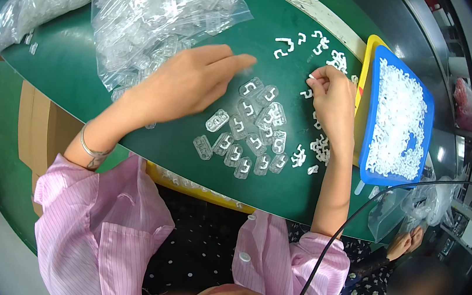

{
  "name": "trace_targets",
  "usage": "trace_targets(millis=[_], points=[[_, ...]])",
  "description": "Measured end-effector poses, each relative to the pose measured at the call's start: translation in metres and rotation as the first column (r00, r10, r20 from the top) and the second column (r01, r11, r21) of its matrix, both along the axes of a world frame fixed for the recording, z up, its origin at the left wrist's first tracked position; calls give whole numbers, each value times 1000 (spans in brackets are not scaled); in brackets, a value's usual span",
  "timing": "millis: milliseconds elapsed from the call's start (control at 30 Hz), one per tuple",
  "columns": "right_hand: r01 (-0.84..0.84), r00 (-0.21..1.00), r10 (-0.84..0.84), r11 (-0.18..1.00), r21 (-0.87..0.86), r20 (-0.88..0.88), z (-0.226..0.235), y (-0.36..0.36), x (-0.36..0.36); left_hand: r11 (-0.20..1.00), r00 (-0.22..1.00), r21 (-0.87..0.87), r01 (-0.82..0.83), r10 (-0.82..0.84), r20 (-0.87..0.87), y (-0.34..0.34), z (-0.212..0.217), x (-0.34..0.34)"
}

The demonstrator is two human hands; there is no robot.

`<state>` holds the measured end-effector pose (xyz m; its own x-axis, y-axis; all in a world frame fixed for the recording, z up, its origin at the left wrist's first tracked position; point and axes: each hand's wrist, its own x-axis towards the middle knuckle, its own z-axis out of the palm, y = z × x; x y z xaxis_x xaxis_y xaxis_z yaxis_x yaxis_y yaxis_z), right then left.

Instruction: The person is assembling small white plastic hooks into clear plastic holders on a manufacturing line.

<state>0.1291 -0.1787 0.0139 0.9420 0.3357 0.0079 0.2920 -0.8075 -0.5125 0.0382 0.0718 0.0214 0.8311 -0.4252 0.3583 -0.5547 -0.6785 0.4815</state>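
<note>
My right hand (333, 100) is closed in a pinch, with the tip of a small white plastic piece (312, 76) showing between thumb and index finger. Beneath and around it lie loose white hook-shaped pieces (321, 148). Over the table's middle, my left hand (200, 78) stretches its index finger to the right. Its fingertips are smeared by motion, so I cannot make out whether they hold anything. Just right of and below that hand, several clear plastic housings (238, 127) form a loose cluster, many with a white hook piece inside.
Large clear bags of transparent parts (153, 7) cover the far left of the green table (185, 179). A blue tray (427, 138) heaped with white pieces stands at right, on a yellow tray (367, 63). A black cable (351, 217) crosses at right. A co-worker's hands (404, 243) are at lower right.
</note>
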Motion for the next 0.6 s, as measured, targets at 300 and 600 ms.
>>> trace_targets(millis=[300,600], points=[[143,968,70,636,758,-241,30,-5,-64,495,656,-763,-416,-417,-628,-46,6,-4],[242,933,158,385,891,-322,14,-3,-90,397,633,-786,-475,-466,-618,-71,-8,-10]])
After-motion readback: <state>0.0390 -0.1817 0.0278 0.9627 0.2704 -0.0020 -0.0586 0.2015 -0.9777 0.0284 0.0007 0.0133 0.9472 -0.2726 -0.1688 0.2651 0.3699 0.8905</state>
